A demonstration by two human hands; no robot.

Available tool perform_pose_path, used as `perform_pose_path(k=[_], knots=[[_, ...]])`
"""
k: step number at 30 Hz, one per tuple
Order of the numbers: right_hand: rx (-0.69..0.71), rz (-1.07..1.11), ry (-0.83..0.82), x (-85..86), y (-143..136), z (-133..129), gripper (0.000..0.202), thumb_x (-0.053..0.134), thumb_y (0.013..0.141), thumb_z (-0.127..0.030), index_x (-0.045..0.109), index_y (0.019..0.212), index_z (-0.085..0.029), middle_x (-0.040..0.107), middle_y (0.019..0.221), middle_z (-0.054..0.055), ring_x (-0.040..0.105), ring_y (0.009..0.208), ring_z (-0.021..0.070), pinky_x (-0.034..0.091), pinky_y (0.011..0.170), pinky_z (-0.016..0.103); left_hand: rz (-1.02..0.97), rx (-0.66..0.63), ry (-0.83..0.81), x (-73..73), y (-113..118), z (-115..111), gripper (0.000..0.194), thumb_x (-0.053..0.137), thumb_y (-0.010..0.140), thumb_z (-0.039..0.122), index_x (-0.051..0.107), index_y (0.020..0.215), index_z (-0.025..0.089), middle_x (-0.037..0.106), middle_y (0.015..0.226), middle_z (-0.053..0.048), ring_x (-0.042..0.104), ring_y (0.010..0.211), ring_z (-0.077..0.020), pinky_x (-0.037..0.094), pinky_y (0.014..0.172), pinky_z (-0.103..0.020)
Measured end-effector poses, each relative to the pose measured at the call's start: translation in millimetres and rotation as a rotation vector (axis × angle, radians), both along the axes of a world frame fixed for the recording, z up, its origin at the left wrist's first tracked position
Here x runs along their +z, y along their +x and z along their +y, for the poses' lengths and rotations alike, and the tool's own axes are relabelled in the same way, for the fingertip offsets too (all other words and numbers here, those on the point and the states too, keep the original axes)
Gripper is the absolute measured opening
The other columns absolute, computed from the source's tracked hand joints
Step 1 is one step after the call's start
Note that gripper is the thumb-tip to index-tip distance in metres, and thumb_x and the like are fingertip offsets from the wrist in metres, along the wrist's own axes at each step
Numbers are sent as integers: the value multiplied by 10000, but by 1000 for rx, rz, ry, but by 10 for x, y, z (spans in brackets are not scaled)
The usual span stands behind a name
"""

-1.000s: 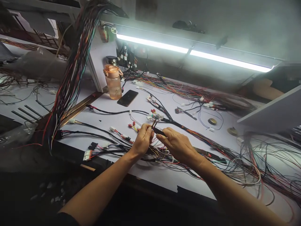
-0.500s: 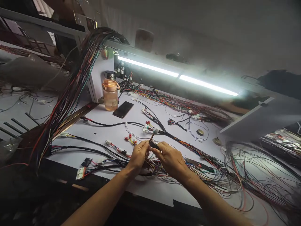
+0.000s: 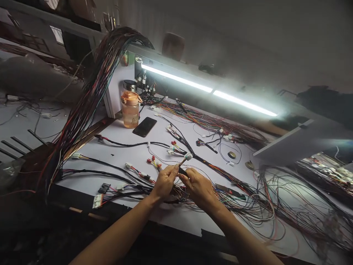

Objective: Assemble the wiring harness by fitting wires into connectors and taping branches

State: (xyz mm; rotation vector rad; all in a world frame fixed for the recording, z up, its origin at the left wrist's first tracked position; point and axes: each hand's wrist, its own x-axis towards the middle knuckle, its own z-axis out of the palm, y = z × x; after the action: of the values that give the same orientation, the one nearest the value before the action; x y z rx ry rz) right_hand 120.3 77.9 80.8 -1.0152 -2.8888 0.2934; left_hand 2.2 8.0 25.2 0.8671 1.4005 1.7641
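Note:
My left hand (image 3: 164,183) pinches a short bundle of wires that ends in a white connector (image 3: 188,156) above the fingertips. Close against it, my right hand (image 3: 199,187) has its fingers closed round a small black piece (image 3: 182,171), perhaps tape, at the same wires. Beneath both hands lies a tangle of coloured wires (image 3: 182,195). Left of them are red connectors (image 3: 150,159) and a white connector block (image 3: 97,201) on black-wrapped branches. A black-wrapped harness (image 3: 205,162) runs behind the hands toward the right.
An orange-lidded bottle (image 3: 130,110) and a phone (image 3: 145,127) stand and lie at the back left. A thick wire bundle (image 3: 91,84) hangs over the left divider. Loose wires (image 3: 298,209) spread at the right, below a white panel (image 3: 284,138). A tape roll (image 3: 231,155) lies behind the harness.
The white connector has tilted to the right above my fingertips. Both hands stay close together at the wires. The view has shifted slightly.

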Motion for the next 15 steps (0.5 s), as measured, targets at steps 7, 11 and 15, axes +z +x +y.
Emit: perform_pose_path(k=[7, 11, 15], knots=[[-17, -10, -15, -73, 22, 44, 457, 281, 966, -558, 564, 866, -213, 628, 935, 9, 576, 748, 141, 232, 547, 253, 116, 64, -39, -43, -18, 25, 437, 501, 893, 468, 470, 577, 168, 416, 573, 23, 358, 539, -101, 303, 511, -246], [-20, -9, -29, -104, 25, 50, 463, 298, 955, -576, 583, 886, -217, 635, 969, 8, 571, 734, 138, 235, 546, 250, 57, 80, -16, -53, -3, 39, 294, 556, 872, 446, 597, 801, 163, 466, 587, 34, 382, 527, -88, 321, 505, -224], [-1, 70, -69, -87, 51, 47, 455, 325, 949, -574, 619, 921, -229, 641, 975, 9, 574, 743, 129, 282, 574, 247, -217, 48, -18, -45, 4, 47, 341, 633, 814, 471, 564, 981, 182, 494, 565, 60, 410, 476, -70, 335, 480, -193]])
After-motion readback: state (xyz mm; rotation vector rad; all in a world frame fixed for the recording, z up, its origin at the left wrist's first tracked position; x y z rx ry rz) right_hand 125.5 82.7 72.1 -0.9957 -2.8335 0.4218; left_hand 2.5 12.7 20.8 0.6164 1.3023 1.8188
